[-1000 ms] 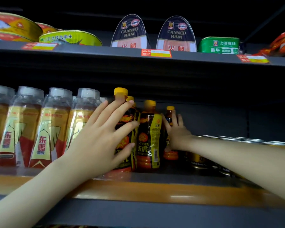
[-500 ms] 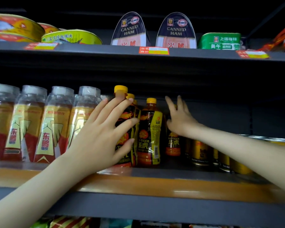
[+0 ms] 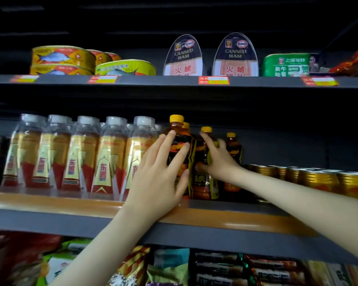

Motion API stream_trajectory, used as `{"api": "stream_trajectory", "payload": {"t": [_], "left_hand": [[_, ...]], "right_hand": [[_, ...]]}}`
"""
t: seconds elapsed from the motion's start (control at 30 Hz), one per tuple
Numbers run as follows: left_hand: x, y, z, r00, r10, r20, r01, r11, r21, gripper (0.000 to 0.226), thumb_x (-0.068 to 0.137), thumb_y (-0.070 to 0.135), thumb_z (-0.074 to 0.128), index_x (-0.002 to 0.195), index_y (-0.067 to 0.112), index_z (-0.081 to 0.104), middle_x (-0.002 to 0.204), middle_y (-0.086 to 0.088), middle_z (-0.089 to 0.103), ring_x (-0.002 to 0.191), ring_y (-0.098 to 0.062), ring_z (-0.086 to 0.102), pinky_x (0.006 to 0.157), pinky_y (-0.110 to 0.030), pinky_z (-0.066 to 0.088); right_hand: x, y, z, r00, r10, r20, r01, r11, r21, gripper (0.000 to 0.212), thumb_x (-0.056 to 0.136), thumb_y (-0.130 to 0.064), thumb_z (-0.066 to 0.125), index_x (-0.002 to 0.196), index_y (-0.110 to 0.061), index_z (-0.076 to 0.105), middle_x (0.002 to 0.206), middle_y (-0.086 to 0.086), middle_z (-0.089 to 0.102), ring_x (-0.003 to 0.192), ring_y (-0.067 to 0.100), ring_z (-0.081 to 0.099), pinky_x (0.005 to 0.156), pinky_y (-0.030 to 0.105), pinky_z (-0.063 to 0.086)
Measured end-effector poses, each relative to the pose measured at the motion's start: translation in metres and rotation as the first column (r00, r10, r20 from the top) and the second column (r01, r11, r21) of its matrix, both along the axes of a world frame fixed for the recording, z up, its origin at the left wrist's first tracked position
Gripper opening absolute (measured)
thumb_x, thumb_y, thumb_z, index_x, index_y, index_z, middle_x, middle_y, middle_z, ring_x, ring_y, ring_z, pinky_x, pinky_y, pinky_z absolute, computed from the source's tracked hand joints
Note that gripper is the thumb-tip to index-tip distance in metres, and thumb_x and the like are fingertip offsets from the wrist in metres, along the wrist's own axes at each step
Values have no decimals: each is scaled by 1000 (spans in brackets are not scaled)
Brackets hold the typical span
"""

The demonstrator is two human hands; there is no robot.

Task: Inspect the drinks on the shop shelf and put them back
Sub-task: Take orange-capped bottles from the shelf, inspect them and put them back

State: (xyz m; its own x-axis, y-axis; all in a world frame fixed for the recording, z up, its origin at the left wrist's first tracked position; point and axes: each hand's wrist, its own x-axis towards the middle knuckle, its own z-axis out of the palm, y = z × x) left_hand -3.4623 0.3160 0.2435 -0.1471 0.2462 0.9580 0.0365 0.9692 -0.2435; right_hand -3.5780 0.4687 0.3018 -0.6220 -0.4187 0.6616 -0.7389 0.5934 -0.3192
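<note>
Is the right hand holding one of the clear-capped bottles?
No, the right hand grips a yellow-capped dark bottle, while the clear-capped bottles stand in a row further left.

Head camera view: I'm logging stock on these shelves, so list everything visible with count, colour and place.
Fish tins: at least four, yellow-red, top shelf left.
Oval tin: one, green-yellow, beside the fish tins.
Canned ham tins: two, dark blue and pink, top shelf centre.
Green tin: one, top shelf right.
Red packets: count unclear, top shelf far right.
Price tags: four, red-yellow, top shelf edge.
Clear-capped bottles: five in front, gold-red labels, middle shelf left.
Yellow-capped bottles: four, dark, middle shelf centre.
Gold cans: count unclear, middle shelf right.
Snack packets: several, mixed colours, bottom shelf.
Left hand: fingers straight against the front yellow-capped bottle.
Right hand: grips the next one.
</note>
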Motion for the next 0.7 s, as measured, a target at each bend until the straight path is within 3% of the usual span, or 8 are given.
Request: {"api": "stream_trajectory", "payload": {"t": [0.1, 0.27, 0.4, 0.5, 0.6, 0.7], "left_hand": [[-1, 1, -1, 1000, -18, -7, 18, 1000, 8, 48, 95, 32, 45, 138, 13, 54, 148, -19, 41, 136, -36, 39, 106, -44, 39], [-5, 3, -2, 998, -47, -48, 47, 999, 10, 46, 93, 28, 48, 135, 12, 56, 147, -20, 42, 134, -36, 41, 105, -45, 40], [-7, 4, -3, 997, -59, -53, 60, 998, 13, 47, 93, 29, 44, 134, 10, 57, 146, -22, 43, 133, -37, 40, 105, -46, 39], [0, 6, -2, 998, -57, -21, 57, 998, 29, 49, 93, 30, 43, 135, 9, 55, 145, -24, 43, 132, -38, 40, 106, -49, 38], [25, 18, -15, 996, -86, 5, 86, 996, 8, 51, 93, 30, 42, 138, 8, 51, 144, -23, 43, 132, -37, 39, 108, -47, 35], [65, 47, -50, 958, -264, 112, 263, 965, 24, 58, 93, 37, 45, 145, 10, 41, 147, -15, 41, 136, -30, 37, 112, -39, 31]], "right_hand": [[7, 9, -1, 997, -40, -60, 41, 999, 16, 90, 88, -20, 70, 149, -48, 9, 160, 8, -5, 143, 35, 25, 103, 37, 40], [30, 44, -1, 959, -125, -255, 148, 986, 72, 86, 88, -24, 69, 143, -57, 13, 159, -7, -7, 135, 41, 36, 105, 49, 40], [66, 74, -3, 906, -126, -405, 157, 987, 44, 82, 89, -25, 68, 144, -56, 16, 157, -16, -6, 136, 35, 36, 105, 48, 39], [102, 91, -9, 801, -56, -595, 153, 982, 113, 83, 85, -17, 73, 143, -47, 22, 156, -6, 0, 134, 36, 40, 96, 50, 47], [129, 109, -19, 629, 28, -777, 137, 980, 146, 81, 78, -12, 77, 140, -33, 29, 152, 9, 11, 125, 41, 48, 80, 51, 56], [161, 123, -40, 510, 93, -855, 73, 986, 151, 68, 84, -18, 68, 138, -34, 29, 149, 15, 14, 132, 31, 36, 87, 48, 55]]}}
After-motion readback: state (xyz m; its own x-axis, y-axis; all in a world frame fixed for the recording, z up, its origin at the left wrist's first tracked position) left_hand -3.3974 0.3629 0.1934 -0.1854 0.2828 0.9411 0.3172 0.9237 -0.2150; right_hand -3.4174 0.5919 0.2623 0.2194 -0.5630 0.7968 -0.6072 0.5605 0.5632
